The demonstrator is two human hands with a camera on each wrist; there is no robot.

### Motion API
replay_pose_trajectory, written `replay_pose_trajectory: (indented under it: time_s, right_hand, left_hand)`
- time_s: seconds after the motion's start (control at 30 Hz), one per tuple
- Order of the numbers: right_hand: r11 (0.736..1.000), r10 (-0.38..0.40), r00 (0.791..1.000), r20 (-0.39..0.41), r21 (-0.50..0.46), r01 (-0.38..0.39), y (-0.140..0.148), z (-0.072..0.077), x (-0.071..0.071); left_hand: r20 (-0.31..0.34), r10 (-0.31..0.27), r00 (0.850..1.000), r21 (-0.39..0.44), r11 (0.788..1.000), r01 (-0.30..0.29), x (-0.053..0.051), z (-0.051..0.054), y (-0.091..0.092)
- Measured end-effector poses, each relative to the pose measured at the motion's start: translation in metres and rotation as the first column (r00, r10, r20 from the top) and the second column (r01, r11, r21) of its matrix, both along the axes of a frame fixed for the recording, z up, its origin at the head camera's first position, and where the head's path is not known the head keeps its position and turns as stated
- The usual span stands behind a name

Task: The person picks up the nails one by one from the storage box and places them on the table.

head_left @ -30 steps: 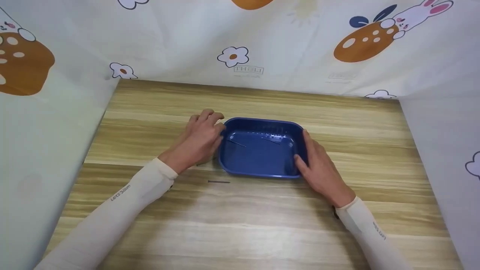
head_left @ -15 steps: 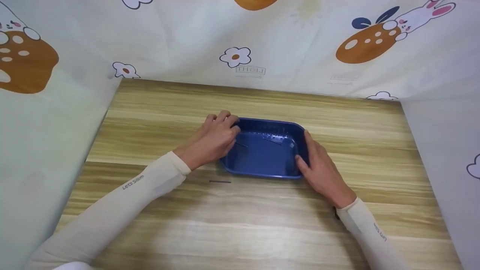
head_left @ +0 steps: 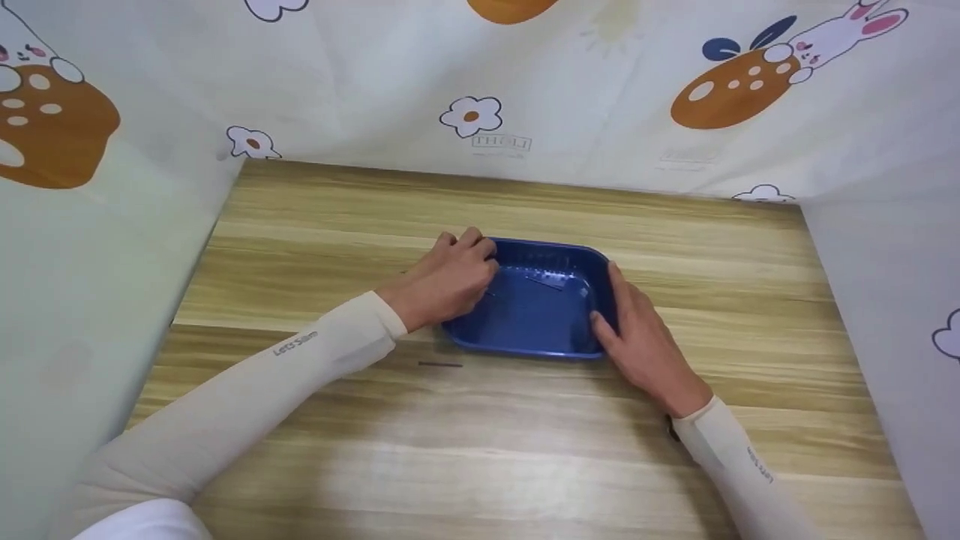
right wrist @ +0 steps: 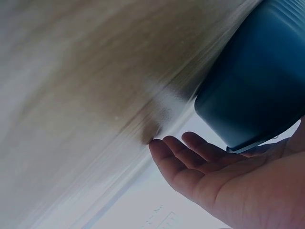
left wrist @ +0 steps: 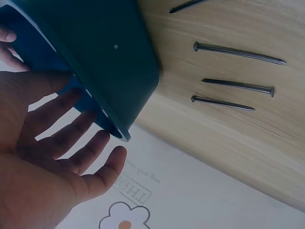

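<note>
A blue plastic tub [head_left: 525, 352] sits on the wooden table, with a thin nail [head_left: 544, 283] lying inside; part of another shows beside my left hand. My left hand [head_left: 454, 279] is over the tub's left end, fingers bent down inside the rim. In the left wrist view the thumb and index tips lie close together by the rim; no nail shows between them, though the far side is hidden. My right hand [head_left: 645, 345] holds the tub's right end, thumb over the rim and fingers along the outer wall.
One nail [head_left: 440, 364] lies on the table in front of the tub. Several more lie beside it in the left wrist view, including a long nail [left wrist: 240, 53]. A printed cloth [head_left: 360, 90] walls the table [head_left: 525, 450] at the back and sides.
My left hand has moved right, from outside the tub's left end to over its inside, covering most of one nail there. My right hand and the tub have stayed put.
</note>
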State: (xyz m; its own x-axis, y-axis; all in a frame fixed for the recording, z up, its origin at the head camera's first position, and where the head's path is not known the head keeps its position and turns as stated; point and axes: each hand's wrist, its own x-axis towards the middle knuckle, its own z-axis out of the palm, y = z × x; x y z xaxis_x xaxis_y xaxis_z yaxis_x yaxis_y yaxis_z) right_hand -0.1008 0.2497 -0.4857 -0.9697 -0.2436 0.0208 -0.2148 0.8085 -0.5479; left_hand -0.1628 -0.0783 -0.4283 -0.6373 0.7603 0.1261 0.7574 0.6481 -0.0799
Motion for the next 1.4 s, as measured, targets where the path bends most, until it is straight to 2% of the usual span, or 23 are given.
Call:
replay_pose_trajectory:
  time_s: [0.3,0.5,0.7,0.97,1.13,1.4]
  right_hand:
    - [1.0,-0.008,1.0,0.005,0.019,0.008,-0.001,0.0,-0.001]
    - [1.0,-0.014,1.0,0.008,0.012,0.014,-0.001,0.0,0.0]
    - [1.0,-0.016,1.0,0.006,0.009,0.016,-0.002,0.0,-0.001]
    - [1.0,-0.015,1.0,0.007,0.008,0.015,0.0,0.0,-0.001]
    - [1.0,0.0,1.0,-0.002,0.001,0.0,0.0,0.0,-0.001]
    - [1.0,0.01,1.0,-0.011,0.0,-0.01,0.001,0.0,-0.001]
  left_hand:
    - [0.021,-0.022,1.0,-0.096,0.995,0.024,0.001,-0.004,0.013]
    - [0.027,-0.029,0.999,-0.185,0.982,0.034,-0.001,-0.008,0.021]
    - [0.055,0.0,0.999,-0.267,0.963,0.015,-0.005,-0.013,0.025]
    - [0.073,-0.014,0.997,-0.346,0.937,0.038,-0.008,-0.016,0.031]
    - [0.045,-0.025,0.999,-0.405,0.913,0.041,-0.008,-0.016,0.034]
    - [0.027,-0.013,1.0,-0.444,0.896,0.024,-0.01,-0.019,0.036]
